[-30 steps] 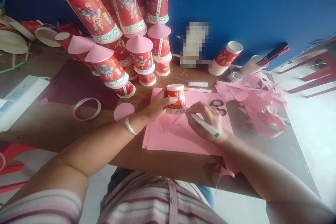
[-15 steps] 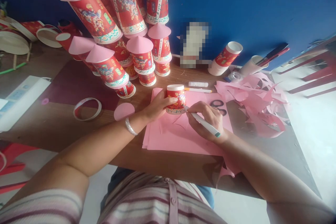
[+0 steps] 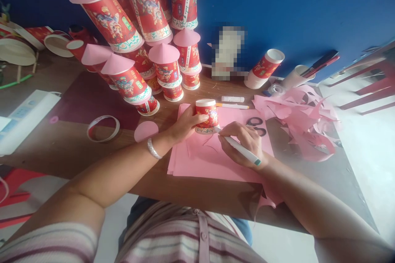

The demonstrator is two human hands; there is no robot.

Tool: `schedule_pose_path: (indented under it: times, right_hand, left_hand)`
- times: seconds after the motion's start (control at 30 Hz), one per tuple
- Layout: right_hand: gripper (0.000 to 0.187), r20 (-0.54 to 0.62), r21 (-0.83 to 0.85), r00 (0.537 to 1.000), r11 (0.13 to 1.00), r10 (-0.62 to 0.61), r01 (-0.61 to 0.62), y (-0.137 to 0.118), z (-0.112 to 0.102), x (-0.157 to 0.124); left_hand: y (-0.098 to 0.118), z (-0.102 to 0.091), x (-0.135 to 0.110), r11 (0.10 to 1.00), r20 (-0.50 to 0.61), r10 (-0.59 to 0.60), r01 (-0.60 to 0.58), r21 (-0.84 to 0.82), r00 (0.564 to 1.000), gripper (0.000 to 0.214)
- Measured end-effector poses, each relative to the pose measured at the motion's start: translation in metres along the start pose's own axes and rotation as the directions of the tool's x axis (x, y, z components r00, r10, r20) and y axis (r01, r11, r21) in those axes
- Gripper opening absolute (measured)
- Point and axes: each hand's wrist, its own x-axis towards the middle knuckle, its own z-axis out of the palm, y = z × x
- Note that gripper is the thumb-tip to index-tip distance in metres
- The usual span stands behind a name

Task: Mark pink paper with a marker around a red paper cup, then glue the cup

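Observation:
My left hand (image 3: 186,125) is closed around the left side of a red paper cup (image 3: 209,114), its thumb lying across the front. The cup has a white rim and a pale lower band with green drawn marks. In my right hand (image 3: 242,141) is a white marker (image 3: 240,148) with a green end, its tip at the right end of that band. Beneath both hands lie pink paper sheets (image 3: 197,160). Scissors (image 3: 255,122) rest just past my right hand, their blades hidden. A pink paper disc (image 3: 146,131) lies left of the cup.
Several stacked red cups with pink cone tops (image 3: 129,76) stand at the back left. Pink paper scraps (image 3: 308,119) spread to the right. A glue stick (image 3: 232,99), an orange-and-white pen (image 3: 233,106), a cardboard ring (image 3: 103,128) and a pen holder (image 3: 294,77) are also on the table.
The marker's tip has slipped slightly down along the cup's lower right edge, and my right hand has shifted a little with it. My left hand keeps its hold.

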Motion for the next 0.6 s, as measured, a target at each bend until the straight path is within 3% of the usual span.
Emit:
schedule_pose_path:
  times: [0.2,0.4,0.6]
  right_hand:
    - [0.021,0.015,-0.011,1.000,1.000,-0.003,0.003,-0.0023,-0.0005,-0.0002]
    - [0.019,-0.039,-0.004,0.999,1.000,0.003,-0.003,-0.0022,0.0001,0.0009]
    - [0.017,-0.020,0.004,1.000,1.000,0.019,-0.019,-0.0018,-0.0007,0.0001]
  left_hand:
    - [-0.0028,-0.0037,-0.0028,0.999,-0.077,-0.027,0.024,-0.029,0.997,0.044]
    - [-0.0028,-0.0072,-0.0044,0.997,-0.075,-0.051,0.047,-0.053,0.996,0.045]
    - [-0.0024,-0.0073,-0.0037,0.998,-0.055,-0.044,0.041,-0.048,0.998,0.040]
